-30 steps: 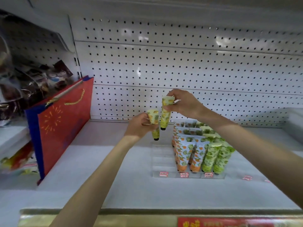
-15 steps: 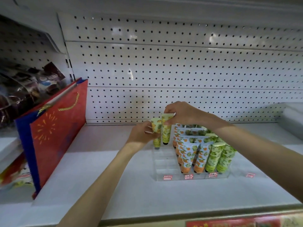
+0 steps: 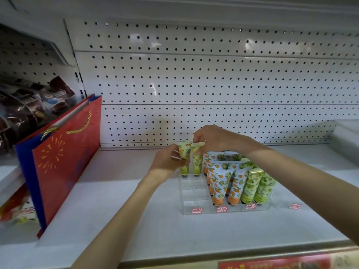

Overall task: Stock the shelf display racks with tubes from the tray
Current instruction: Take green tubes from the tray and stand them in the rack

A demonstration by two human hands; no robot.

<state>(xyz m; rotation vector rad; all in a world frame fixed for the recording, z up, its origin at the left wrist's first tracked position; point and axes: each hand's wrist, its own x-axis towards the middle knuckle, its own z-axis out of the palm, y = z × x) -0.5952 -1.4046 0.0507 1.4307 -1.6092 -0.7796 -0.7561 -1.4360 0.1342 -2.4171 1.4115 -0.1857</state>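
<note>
Behind the rack's [image 3: 229, 212] free left slots [image 3: 192, 195], left fingers [image 3: 173, 155] grip one tube [image 3: 185, 168], right fingers [image 3: 196, 137] pinch another tube [image 3: 197, 164]

One wide-angle camera, worn on the head, looks forward and slightly down into a shelf bay from close in. The pegboard back wall [image 3: 213, 84] fills the upper frame and the white shelf [image 3: 108, 210] the lower half. The clear rack [image 3: 191, 193] sits just right of centre, and straight edges bow toward the corners.
</note>
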